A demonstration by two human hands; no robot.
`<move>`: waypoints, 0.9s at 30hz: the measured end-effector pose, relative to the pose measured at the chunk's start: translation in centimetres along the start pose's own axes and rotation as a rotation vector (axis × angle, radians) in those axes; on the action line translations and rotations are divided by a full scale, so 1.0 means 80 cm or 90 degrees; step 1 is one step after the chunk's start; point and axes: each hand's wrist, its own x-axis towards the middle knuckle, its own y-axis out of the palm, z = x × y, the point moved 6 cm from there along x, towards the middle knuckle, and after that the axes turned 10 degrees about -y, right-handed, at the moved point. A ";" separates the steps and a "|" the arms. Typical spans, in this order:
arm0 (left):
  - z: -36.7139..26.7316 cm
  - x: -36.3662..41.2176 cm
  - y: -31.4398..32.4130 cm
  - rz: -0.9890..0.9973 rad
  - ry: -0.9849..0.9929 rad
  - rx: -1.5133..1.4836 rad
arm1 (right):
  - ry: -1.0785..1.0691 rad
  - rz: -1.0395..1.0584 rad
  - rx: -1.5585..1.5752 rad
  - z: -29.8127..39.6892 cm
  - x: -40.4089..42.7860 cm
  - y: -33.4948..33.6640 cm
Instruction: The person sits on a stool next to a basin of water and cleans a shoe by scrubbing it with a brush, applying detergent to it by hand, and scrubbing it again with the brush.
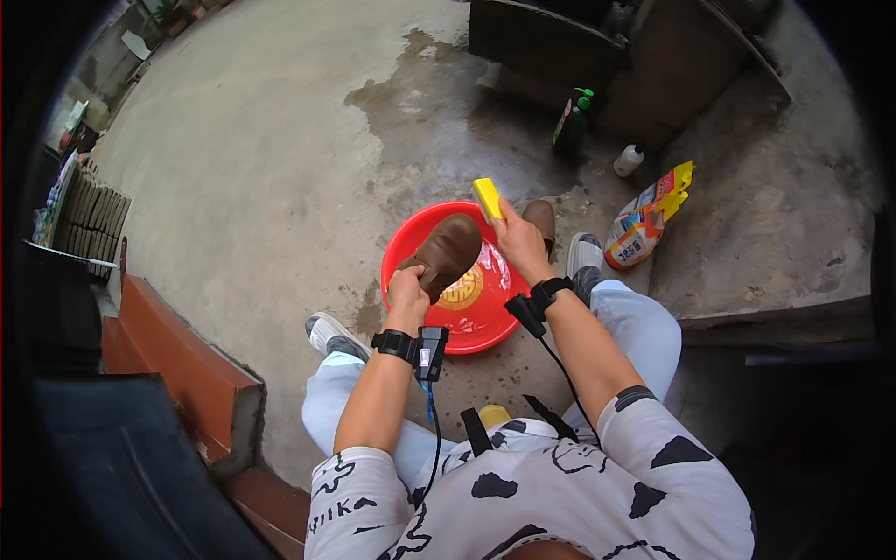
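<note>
My left hand [409,297] grips a brown leather shoe [455,246] by its opening and holds it above the left side of a red plastic basin [400,235]. The toe points up and to the right. In my right hand [521,241] is a yellow block-shaped scrubber [488,197], held over the basin's upper right rim, apart from the shoe. Its underside is hidden, so bristles cannot be made out. Water glints in the basin, which has a gold printed pattern on its bottom. A second brown shoe [539,218] rests beyond my right hand, partly hidden by it.
A green pump bottle [571,129], a small white bottle with a dark cap [628,161] and a printed plastic bag [635,231] stand to the right. Wet patches darken the concrete floor [245,161]. A reddish-brown step [185,364] lies at left. My feet flank the basin.
</note>
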 end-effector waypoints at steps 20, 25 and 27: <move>0.081 0.124 -0.079 -0.130 -0.200 0.138 | 0.483 0.160 0.254 -0.109 -0.154 0.276; 0.099 0.179 -0.106 -0.163 -0.235 0.087 | 0.546 0.285 0.356 -0.087 -0.169 0.290; 0.108 0.179 -0.084 -0.154 -0.287 0.051 | 0.492 0.321 0.440 -0.064 -0.176 0.315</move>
